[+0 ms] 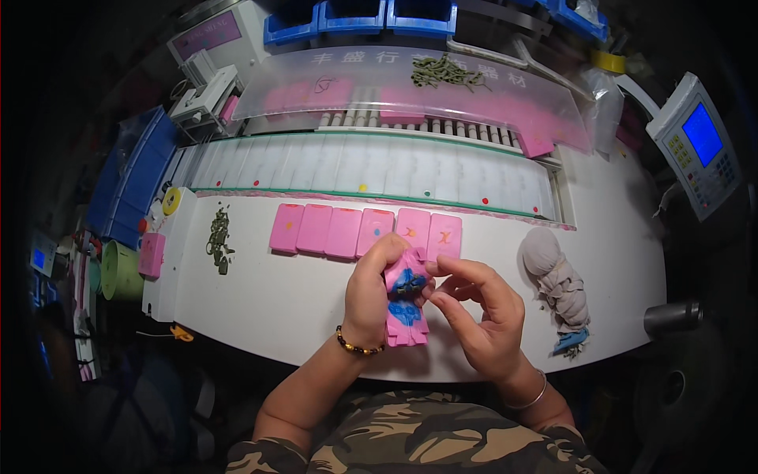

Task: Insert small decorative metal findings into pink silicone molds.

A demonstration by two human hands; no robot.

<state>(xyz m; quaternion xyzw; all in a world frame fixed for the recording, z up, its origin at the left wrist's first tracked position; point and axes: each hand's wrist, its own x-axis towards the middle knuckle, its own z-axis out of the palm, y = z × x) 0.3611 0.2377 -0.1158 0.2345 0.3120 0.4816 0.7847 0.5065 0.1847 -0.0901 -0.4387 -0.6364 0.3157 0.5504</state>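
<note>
In my left hand (366, 291) is a pink rubber mould (407, 338), bent open so that its blue inner faces show. Dark bits sit in the upper blue hollow. My left fingers wrap round the mould's left side and top. My right hand (485, 312) is at the mould's right edge, with thumb and fingertips pinched close against it. Whatever lies between those fingertips is too small to make out. Just beyond my hands, a row of closed pink moulds (316, 229) lies side by side on the white table (260, 312).
Green pieces (219, 241) lie on the table at left; more green strips (448, 73) rest on a clear cover (316, 87). Behind the moulds runs a glass-topped conveyor (371, 166). At right are a cloth bundle (557, 284) and a blue-screened control panel (700, 146).
</note>
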